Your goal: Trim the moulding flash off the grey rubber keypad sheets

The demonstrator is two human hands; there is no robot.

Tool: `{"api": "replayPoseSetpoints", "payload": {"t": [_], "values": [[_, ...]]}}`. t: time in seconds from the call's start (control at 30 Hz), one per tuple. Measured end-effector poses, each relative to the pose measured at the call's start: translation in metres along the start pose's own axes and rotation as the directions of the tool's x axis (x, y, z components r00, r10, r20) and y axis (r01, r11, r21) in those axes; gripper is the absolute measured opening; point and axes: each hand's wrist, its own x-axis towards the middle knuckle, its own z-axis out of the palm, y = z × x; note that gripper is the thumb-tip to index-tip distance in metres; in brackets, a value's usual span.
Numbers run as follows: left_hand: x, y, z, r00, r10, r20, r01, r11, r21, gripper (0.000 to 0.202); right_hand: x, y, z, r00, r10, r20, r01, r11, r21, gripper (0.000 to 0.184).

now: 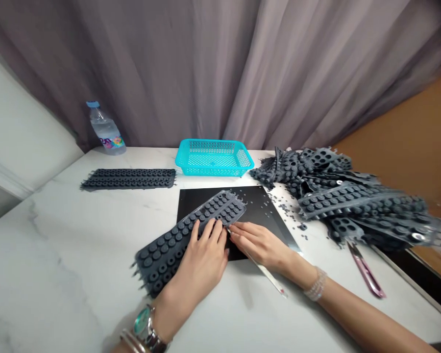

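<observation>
A dark grey molded rubber sheet (169, 240) with rows of round studs lies slantwise, its far end over a black mat (275, 225). My left hand (206, 255) is bent over its right side, fingertips on the studs and thumb by the near edge, gripping it. Close beside, my right hand (259, 245) is closed around a thin white stick-like tool (268, 278), whose rear end has a small red mark and points toward me. The tool's tip is hidden at the sheet's edge, by my fingers.
A turquoise basket (215, 171) stands at the back, with another studded sheet (132, 178) and a water bottle (108, 132) to its left. Right are a heap of studded rubber sheets (338, 196), small scattered dark bits (288, 211) and pink thread snips (367, 274).
</observation>
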Motion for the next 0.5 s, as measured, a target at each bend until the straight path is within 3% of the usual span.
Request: {"api": "replayPoseSetpoints", "payload": {"t": [0.33, 0.5], "values": [[-0.0004, 0.0024, 0.0039, 1.000, -0.004, 0.023, 0.004, 1.000, 0.020, 0.046, 0.0067, 0.0002, -0.0024, 0.999, -0.037, 0.027, 0.039, 0.997, -0.074, 0.025], [-0.0006, 0.0019, 0.0032, 1.000, -0.002, 0.023, 0.001, 1.000, 0.015, 0.046, 0.0103, 0.0054, 0.0001, 0.993, -0.057, 0.100, 0.074, 0.982, -0.176, 0.026]]}}
